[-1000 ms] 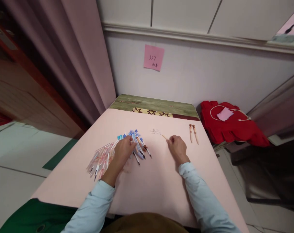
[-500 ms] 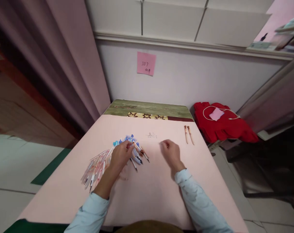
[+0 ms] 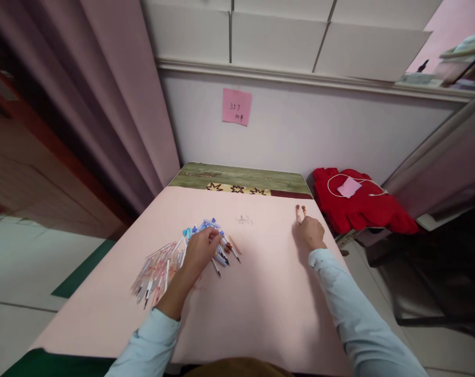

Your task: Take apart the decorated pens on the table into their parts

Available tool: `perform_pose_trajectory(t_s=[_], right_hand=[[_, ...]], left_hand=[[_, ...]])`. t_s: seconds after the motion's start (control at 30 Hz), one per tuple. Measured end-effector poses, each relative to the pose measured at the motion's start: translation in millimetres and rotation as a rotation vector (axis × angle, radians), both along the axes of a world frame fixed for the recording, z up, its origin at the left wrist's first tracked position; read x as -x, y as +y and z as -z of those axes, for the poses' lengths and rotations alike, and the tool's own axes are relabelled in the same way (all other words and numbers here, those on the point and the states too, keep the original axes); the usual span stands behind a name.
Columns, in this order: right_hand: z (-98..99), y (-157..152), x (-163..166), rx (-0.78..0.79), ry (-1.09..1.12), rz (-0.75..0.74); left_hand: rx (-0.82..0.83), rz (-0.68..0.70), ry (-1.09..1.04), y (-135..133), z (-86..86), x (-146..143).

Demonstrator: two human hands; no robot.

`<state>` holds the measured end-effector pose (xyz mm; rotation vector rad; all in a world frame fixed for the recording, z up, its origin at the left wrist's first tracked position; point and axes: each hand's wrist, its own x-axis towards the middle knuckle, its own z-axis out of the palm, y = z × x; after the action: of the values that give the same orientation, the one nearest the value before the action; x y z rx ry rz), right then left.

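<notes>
My left hand (image 3: 201,248) is over a heap of pens and refills, its fingers curled and pinched together. Whatever they hold, if anything, is hidden. Around its fingertips lie blue-topped pens (image 3: 212,224) and white refills with dark tips (image 3: 235,254). Pinkish clear pen barrels (image 3: 156,272) are spread left of my wrist. At the table's right side, my right hand (image 3: 313,233) is closed over the lower part of two tan pens with brown tops (image 3: 298,213). Its fingertips are out of sight, so I cannot make out what they grip.
A pale pink sheet (image 3: 253,309) covers the table, with small handwriting (image 3: 244,220) near its middle. Red cloth (image 3: 379,209) with a white cable lies beyond the right edge. A pink note (image 3: 236,107) is on the wall ahead.
My right hand has moved right, from the middle of the table to the two brown-topped pens, covering their lower ends. My left hand has stayed at the heap, shifting slightly.
</notes>
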<state>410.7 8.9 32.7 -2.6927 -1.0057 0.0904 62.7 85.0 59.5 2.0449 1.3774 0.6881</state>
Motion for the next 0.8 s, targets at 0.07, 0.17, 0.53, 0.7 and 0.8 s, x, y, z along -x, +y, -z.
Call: perform_pose_trajectory(t_s=[0.07, 0.17, 0.53, 0.7, 0.8], right_hand=[[-1.4, -3, 28, -0.138, 0.087, -0.056], [3.4, -9, 90, -0.544, 0.63, -0.252], [23.9, -15, 173, -0.446, 2.089, -0.395], [28.9, -13, 164, -0.438, 2.338, -0.315], [30.4, -15, 161, -0.429, 2.438, -0.301]], left_hand=[[0.11, -0.002, -0.166, 0, -0.8, -13], [0.429, -0.014, -0.514, -5, 1.9, -41], [0.904, 0.031, -1.035, -14, 24.7, -62], [0.994, 0.152, -1.155, -18, 29.4, -60], [0.989, 0.184, -1.193, -24, 33.9, -64]])
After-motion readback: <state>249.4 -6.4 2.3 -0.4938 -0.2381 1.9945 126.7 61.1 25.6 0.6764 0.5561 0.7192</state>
